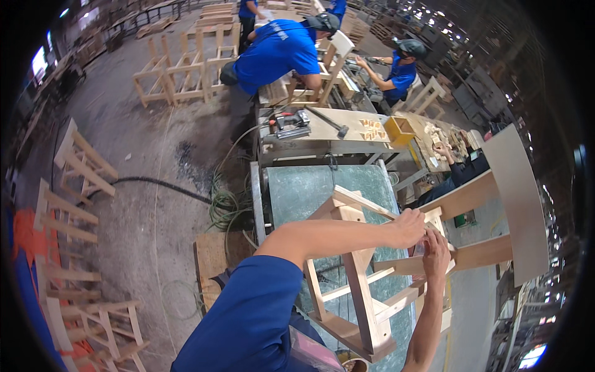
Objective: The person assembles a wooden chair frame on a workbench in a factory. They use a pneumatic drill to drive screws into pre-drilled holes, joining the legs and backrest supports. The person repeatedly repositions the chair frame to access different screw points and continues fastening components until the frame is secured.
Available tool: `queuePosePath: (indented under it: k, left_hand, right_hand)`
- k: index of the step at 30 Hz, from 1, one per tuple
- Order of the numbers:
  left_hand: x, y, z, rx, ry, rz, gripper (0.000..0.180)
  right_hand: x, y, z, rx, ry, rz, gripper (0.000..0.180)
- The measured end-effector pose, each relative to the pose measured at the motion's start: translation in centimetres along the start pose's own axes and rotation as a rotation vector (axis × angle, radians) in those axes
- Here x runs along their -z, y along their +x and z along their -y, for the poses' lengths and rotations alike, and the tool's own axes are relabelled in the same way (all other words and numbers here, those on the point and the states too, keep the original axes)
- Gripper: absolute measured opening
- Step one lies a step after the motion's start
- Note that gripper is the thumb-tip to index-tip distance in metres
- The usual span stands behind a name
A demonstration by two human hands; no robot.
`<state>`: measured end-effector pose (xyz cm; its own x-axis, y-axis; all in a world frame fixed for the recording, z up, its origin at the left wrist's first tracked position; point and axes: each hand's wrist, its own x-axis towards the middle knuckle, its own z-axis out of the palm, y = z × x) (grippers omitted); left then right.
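The person has on a blue top (211,347) w/ a short L sleeve (248,304). The sleeve is plain bright blue, a bit darker in the folds, & looks loose. Its hem stops near the elbow. The L forearm (338,240) & L hand (409,228) are bare. The R forearm (427,322) & R hand (436,254) are bare too. Down low, by the blue cloth, there's a pink & gray patch (313,352), shiny, but it's hard to tell what it is.
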<state>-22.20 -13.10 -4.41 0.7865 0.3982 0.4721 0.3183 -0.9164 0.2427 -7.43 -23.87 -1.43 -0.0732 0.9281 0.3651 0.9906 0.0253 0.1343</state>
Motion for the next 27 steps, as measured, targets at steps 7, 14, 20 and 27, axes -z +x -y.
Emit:
queuePosePath:
  k: [7,14,20,27]
  left_hand:
    - [-0.1,-0.5,-0.6,0.023,-0.021,0.09,0.023]
    - [-0.7,-0.7,-1.0,0.022,-0.125,-0.052,0.026]
    - [2.2,-1.6,0.1,0.011,-0.137,-0.112,0.023]
    - [10.1,-11.0,1.0,0.188,-0.54,-0.796,0.013]
  right_hand:
    - [-0.1,0.2,0.3,0.019,-0.04,0.0,0.026]
    - [0.4,0.0,0.1,-0.043,-0.1,0.083,0.023]
    - [0.0,1.4,0.5,-0.016,-0.087,0.047,0.021]
    - [0.5,-0.9,-0.1,-0.083,-0.07,0.073,0.017]
